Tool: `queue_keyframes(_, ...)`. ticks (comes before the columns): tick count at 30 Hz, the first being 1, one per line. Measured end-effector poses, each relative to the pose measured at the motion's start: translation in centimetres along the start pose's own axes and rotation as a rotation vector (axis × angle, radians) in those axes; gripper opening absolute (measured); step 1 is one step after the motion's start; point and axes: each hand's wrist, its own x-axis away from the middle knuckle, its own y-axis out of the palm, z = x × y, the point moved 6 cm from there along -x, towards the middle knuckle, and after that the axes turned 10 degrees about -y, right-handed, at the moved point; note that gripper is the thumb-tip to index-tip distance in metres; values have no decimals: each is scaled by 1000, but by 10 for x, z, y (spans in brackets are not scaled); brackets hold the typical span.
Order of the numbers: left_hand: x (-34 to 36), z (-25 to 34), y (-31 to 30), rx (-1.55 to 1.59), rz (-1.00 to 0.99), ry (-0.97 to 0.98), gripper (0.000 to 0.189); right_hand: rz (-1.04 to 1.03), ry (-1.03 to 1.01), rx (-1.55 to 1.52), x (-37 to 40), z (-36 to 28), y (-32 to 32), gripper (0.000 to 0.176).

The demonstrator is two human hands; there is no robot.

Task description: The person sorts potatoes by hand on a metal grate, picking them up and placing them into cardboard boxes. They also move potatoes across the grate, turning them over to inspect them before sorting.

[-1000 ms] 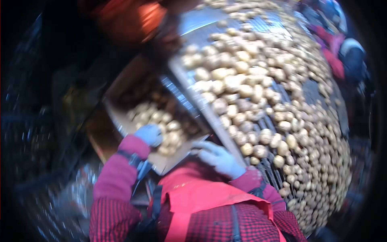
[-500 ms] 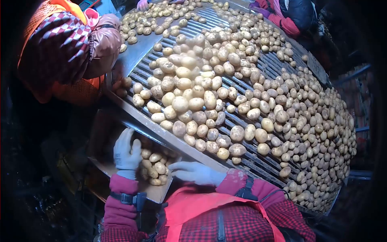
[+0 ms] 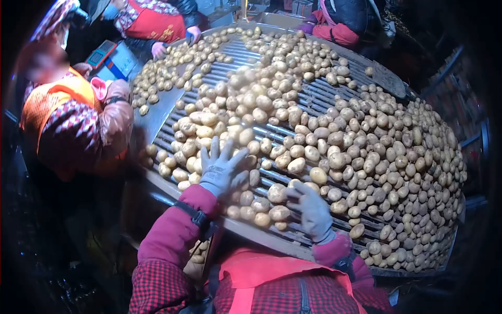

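Note:
My left hand (image 3: 220, 168), in a pale work glove, lies spread over the potatoes near the front edge of the roller table (image 3: 209, 79). Its fingers are apart and rest on or just above several potatoes. Also gloved, my right hand (image 3: 315, 212) reaches over the rollers with its fingers parted. A large potato (image 3: 277, 193) sits close to its fingertips, and a yellowish potato (image 3: 318, 176) lies just beyond them. Between my hands is a small group of potatoes (image 3: 261, 219). Below the table edge, potatoes in a box (image 3: 197, 257) show partly behind my left sleeve.
A large heap of potatoes (image 3: 397, 167) covers the right side of the table. A person in an orange vest (image 3: 63, 99) stands at the left edge. Across the table are a person in a red apron (image 3: 157, 23) and another in dark clothing (image 3: 350, 21). A metal rim (image 3: 261, 240) borders the near side.
Both my hands have moved up from the box onto the table, the left forward and the right to the right. The view has tilted up, showing more of the far side.

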Motion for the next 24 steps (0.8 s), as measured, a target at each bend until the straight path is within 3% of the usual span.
queue_keyframes(1,-9,2,-2,-3,-16,-29,66,106,-75,198,3,10,-30,50)
queue_keyframes(3,-33,-5,10,-39,13,-107,66,391,31,16,6,3,-58,43)
queue_keyframes(6,-78,-27,22,-105,66,-168,64,503,95,39,6,3,-84,49)
queue_keyframes(9,-121,-44,34,-179,-9,-213,62,365,72,59,3,14,-83,43)
queue_keyframes(11,-135,-49,36,-221,55,-187,60,350,98,-13,-2,14,-82,40)
queue_keyframes(13,-155,-62,34,-166,207,-206,59,282,156,-61,-5,19,-79,40)
queue_keyframes(15,-181,-52,9,-99,446,-41,57,230,158,-62,-9,22,-74,38)
queue_keyframes(17,-214,-40,-7,35,429,131,55,98,131,48,-19,13,-69,37)
queue_keyframes(19,-256,-30,-2,101,335,131,54,68,101,75,-22,16,-65,37)
queue_keyframes(21,-306,-53,43,227,94,-39,56,-15,49,174,-28,16,-65,36)
queue_keyframes(24,-332,-56,77,39,-95,-223,70,-25,43,228,-35,9,-68,37)
